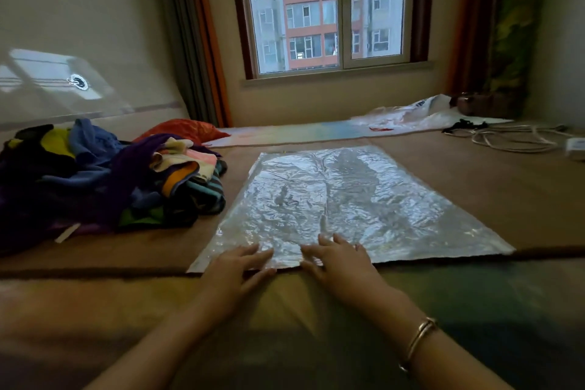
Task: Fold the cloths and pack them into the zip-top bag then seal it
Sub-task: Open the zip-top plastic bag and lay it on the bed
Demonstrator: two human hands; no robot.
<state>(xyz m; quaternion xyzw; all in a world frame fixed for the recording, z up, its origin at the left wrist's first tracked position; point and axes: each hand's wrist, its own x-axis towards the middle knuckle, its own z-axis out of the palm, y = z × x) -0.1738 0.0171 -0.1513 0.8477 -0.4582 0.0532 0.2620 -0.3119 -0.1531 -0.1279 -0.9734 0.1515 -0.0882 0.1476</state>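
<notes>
Brown bed [474, 184], zip-top bag [342, 199] flat, both hands [234, 266] [338, 258] spread on its near edge

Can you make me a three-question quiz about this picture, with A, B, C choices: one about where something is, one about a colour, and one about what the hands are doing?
1. Where is the pile of clothes?
A. Left of the plastic bag
B. Inside the plastic bag
C. On the window sill

2. What colour is the bracelet on the right wrist?
A. Bright blue
B. Gold
C. Black

3. What are the two hands doing?
A. Holding a shirt up
B. Resting flat on the near edge of the bag
C. Pulling the curtain

Answers:
1. A: the heap lies on the bed beside the plastic bag, to its left.
2. B: the band shines gold.
3. B: the left hand and the right hand lie with straight fingers on the bag's near edge.
</notes>
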